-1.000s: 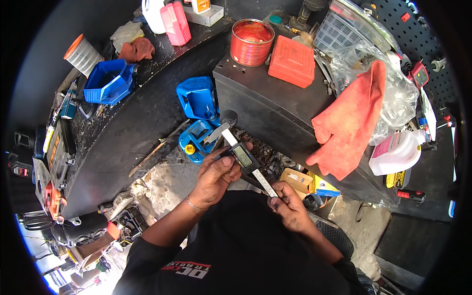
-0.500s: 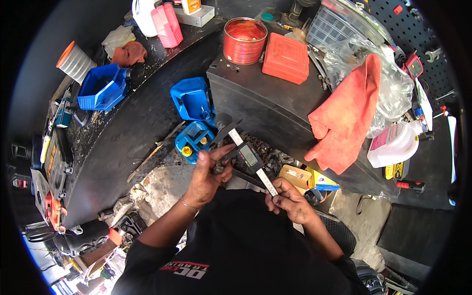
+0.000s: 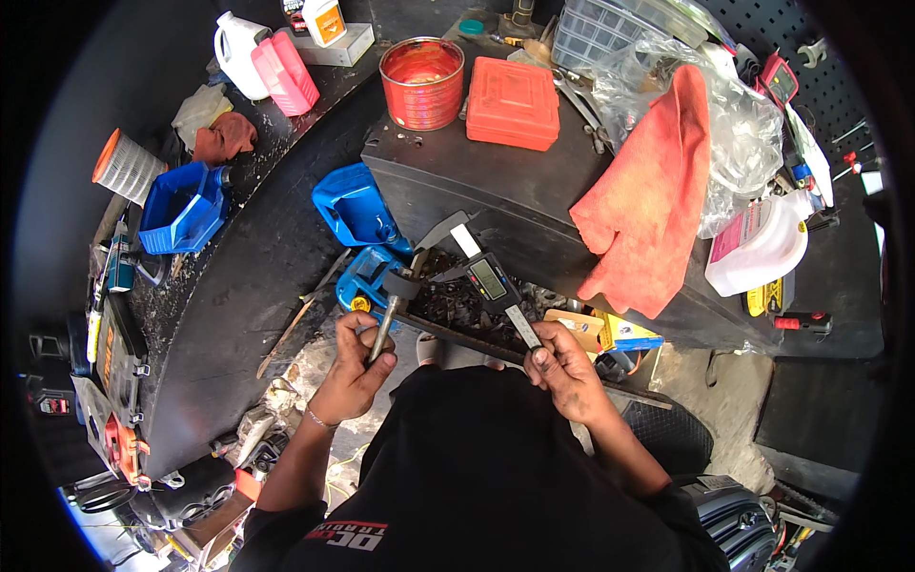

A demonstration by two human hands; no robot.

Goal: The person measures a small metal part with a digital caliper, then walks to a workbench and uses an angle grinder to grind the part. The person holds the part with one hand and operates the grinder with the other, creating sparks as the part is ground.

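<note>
While the left hand pinches a round-headed rod, the right hand pinches calipers.

The black bench has a scuffed, grubby top. Over to its left, a second dark counter runs along a plain dark wall. Behind the bench's right-hand end I see a black pegboard wall. In front of the bench, the pale, stained floor catches patches of strong light.

Black bench, red tin, red case atop
</note>
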